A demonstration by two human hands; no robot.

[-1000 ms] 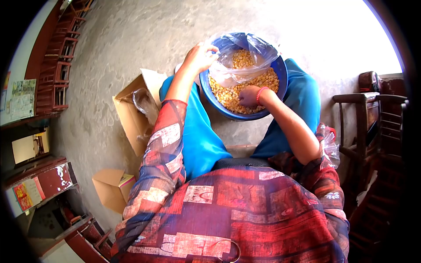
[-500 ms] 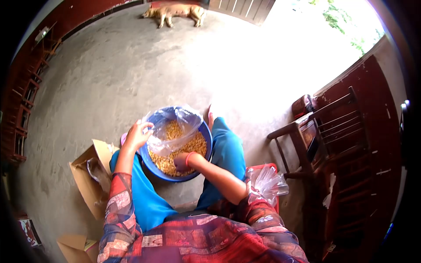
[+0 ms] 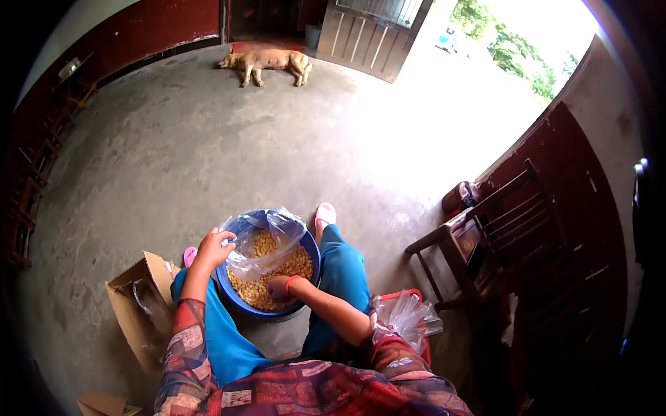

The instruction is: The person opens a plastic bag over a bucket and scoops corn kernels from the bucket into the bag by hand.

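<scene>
A round blue tub (image 3: 314,258) full of yellow corn kernels (image 3: 300,265) stands between my knees. Inside it lies a clear plastic bag (image 3: 267,259) with some kernels in it. My left hand (image 3: 216,248) pinches the bag's edge at the tub's left rim. Down in the kernels, just below the bag, is my right hand (image 3: 279,288), with a red band at the wrist. Its fingers are bent into the corn, and their tips are hidden.
An open cardboard box (image 3: 132,305) is at the left, a smaller box (image 3: 102,403) below it. Clear bags (image 3: 414,317) lie in a red basket (image 3: 424,350) at the right, near a wooden chair (image 3: 451,243). A dog (image 3: 272,61) lies by the door (image 3: 371,38).
The view has tilted up, bringing the dog and doorway in, and the tub sits lower and further left in view. Both hands remain at the bag and kernels.
</scene>
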